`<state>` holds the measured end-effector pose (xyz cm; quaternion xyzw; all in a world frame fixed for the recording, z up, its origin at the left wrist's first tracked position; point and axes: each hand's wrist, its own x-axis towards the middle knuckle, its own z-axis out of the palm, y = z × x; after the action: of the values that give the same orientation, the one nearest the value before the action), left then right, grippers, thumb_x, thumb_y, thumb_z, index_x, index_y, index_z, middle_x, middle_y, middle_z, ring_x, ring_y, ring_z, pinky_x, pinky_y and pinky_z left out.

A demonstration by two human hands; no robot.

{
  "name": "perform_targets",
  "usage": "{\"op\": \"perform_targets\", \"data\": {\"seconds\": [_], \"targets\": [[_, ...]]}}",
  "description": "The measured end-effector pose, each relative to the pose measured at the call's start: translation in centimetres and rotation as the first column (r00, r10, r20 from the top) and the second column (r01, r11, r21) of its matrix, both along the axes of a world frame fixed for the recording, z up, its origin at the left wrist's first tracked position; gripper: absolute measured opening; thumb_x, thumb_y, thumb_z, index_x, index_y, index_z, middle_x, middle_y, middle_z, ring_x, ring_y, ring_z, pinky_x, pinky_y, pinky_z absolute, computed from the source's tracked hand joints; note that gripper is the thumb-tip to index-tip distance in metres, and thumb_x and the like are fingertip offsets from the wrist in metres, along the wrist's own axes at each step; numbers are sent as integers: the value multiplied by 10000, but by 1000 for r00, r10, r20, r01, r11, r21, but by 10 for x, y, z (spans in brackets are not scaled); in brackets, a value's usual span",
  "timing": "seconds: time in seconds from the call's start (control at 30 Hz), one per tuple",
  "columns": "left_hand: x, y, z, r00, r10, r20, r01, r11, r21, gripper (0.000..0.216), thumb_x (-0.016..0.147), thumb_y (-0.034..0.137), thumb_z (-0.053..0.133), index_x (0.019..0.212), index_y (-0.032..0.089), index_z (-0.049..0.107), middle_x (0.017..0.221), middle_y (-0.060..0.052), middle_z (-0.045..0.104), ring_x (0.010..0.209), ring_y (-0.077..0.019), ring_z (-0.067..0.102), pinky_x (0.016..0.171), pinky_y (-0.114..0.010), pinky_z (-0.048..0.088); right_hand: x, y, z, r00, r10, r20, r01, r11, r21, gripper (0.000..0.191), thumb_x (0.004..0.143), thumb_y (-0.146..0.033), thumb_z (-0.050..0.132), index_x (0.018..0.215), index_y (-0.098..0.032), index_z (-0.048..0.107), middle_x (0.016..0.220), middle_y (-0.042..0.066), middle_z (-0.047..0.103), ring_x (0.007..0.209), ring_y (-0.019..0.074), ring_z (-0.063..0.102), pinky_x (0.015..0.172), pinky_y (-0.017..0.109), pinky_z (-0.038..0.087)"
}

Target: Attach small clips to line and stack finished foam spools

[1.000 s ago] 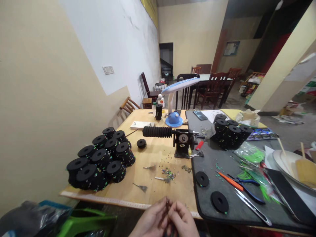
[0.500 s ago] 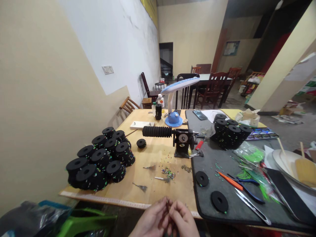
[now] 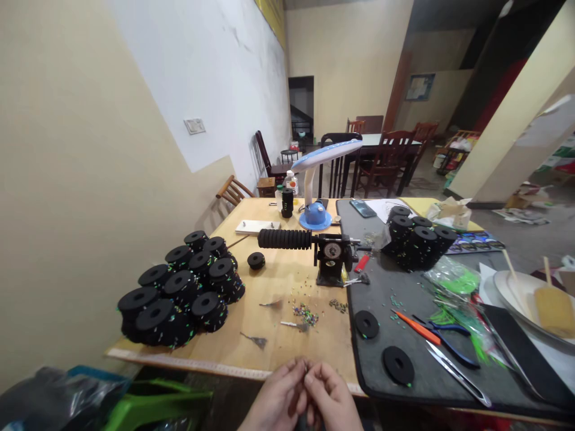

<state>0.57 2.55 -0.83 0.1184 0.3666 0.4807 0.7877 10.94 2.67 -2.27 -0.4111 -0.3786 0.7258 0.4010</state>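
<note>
At the table's front edge my left hand [image 3: 282, 392] and my right hand [image 3: 330, 395] are pressed close together, fingers curled and fingertips meeting. Whatever they pinch is too small and hidden to name. Beyond them on the wood lies a pile of small coloured beads [image 3: 305, 314] with a white-handled tuft [image 3: 294, 325] beside it. Two more thin grey tufts, one of them nearer [image 3: 255, 340], lie to the left. A black hand-cranked winder [image 3: 332, 257] carries a row of black foam discs [image 3: 284, 239] on its shaft.
Stacks of black foam spools [image 3: 179, 287] fill the left side, and more [image 3: 420, 239] stand at right. On the grey mat [image 3: 381, 359] are two foam discs, an orange tool [image 3: 417, 328], blue pliers [image 3: 458, 347] and tweezers [image 3: 458, 374]. A blue lamp [image 3: 315, 216] stands behind.
My fingertips have drawn slightly closer together, and my right thumb has shifted a little. The table's things lie as before; the view has moved very slightly.
</note>
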Motion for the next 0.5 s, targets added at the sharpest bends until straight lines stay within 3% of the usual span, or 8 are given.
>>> {"op": "perform_targets", "data": {"seconds": [0.13,0.33,0.43,0.5], "targets": [[3,-1,7,998,46,-36,-45,998,46,395,586,434,863,698,140,625,471,48,577,325,-78,487,392,-201,402,1,3,-2,1000,-7,-27,7,1000,13,605,615,-779,647,661,-204,463,387,-61,556,250,29,318,307,151,200],[3,0,-4,998,12,-69,-2,990,142,350,684,470,786,746,172,611,371,60,532,282,-119,493,346,-204,378,1,6,-5,998,16,-66,-15,1000,15,577,639,-748,659,693,-208,464,410,-68,563,248,34,320,305,154,205],[-2,-1,-4,993,67,-100,-50,986,160,315,665,412,813,715,171,616,577,27,644,320,-97,506,372,-223,399,2,8,-5,997,49,-52,-49,999,15,578,640,-751,653,718,-209,467,408,-76,554,248,36,319,309,155,204],[-6,0,0,980,134,-150,-104,976,190,287,643,347,841,666,150,634,741,-4,675,471,-101,582,487,-228,454,3,10,-3,998,67,-11,-66,998,17,584,638,-759,644,722,-208,470,394,-83,538,254,34,300,312,156,188]]}}
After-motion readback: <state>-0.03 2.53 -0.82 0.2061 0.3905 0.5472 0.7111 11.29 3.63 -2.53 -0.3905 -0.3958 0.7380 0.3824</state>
